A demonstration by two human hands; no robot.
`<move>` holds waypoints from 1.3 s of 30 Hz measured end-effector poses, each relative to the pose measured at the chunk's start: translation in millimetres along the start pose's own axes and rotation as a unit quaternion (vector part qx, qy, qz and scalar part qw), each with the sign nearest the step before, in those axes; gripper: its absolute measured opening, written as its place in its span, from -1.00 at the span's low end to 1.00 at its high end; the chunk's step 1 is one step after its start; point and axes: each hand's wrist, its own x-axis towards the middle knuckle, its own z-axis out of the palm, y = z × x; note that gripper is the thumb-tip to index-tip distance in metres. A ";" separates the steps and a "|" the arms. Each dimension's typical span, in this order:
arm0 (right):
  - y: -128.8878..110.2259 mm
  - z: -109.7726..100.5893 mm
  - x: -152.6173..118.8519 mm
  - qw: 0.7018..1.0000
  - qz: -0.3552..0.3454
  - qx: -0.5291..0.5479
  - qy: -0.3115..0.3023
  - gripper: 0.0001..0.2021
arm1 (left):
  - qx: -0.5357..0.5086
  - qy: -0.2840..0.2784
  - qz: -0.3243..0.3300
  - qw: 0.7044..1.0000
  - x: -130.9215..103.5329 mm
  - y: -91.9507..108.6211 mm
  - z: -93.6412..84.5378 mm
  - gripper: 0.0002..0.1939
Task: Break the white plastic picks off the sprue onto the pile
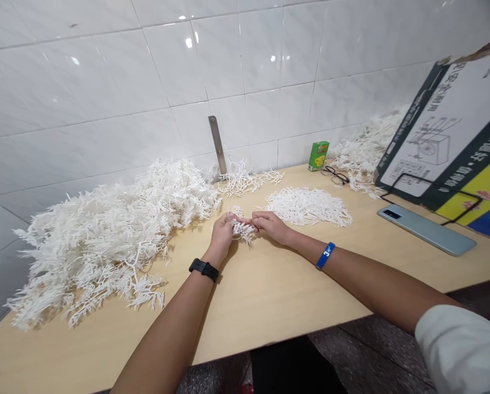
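From here I see the left hand [222, 232] curled closed around a small cluster of white branched pieces [243, 230], just above the bench [245, 312]. The right hand [267, 225] has its fingers pinched at the cluster's edge; whether they grip a strand, I can't tell. The cluster lies between the big tangled heap [125, 224] and the flatter pile of loose white sticks [310, 206]. It looks very light, probably bendy plastic, with thin tips that might snap or snag. I'd hold it by the thicker joined stems and pinch single tips near their base.
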 end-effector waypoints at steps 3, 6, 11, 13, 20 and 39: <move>-0.3 0.1 0.5 0.997 -0.021 -0.060 0.034 -0.78 | -0.030 0.023 -0.019 0.999 -0.5 5.8 -1.5 -0.72; 4.6 -6.9 4.1 0.972 -0.053 -0.182 0.139 -0.81 | 0.014 0.019 -0.002 1.000 -1.6 7.8 -0.6 -0.65; 13.0 -20.7 7.5 0.917 -0.056 -0.281 0.278 -0.73 | 0.081 0.004 0.016 0.997 -1.5 3.8 1.8 -0.58; 11.0 -17.1 6.4 0.934 -0.059 -0.251 0.248 -0.79 | 0.095 0.004 0.028 0.995 -1.5 3.7 2.4 -0.59; 3.2 6.2 2.2 0.986 -0.062 -0.146 0.051 -0.81 | 0.114 -0.053 0.077 0.989 -5.8 9.6 5.9 -0.64; 0.8 7.8 0.7 0.988 -0.082 -0.131 0.027 -0.86 | 0.116 -0.020 0.063 0.991 -0.5 -1.5 -0.8 -0.66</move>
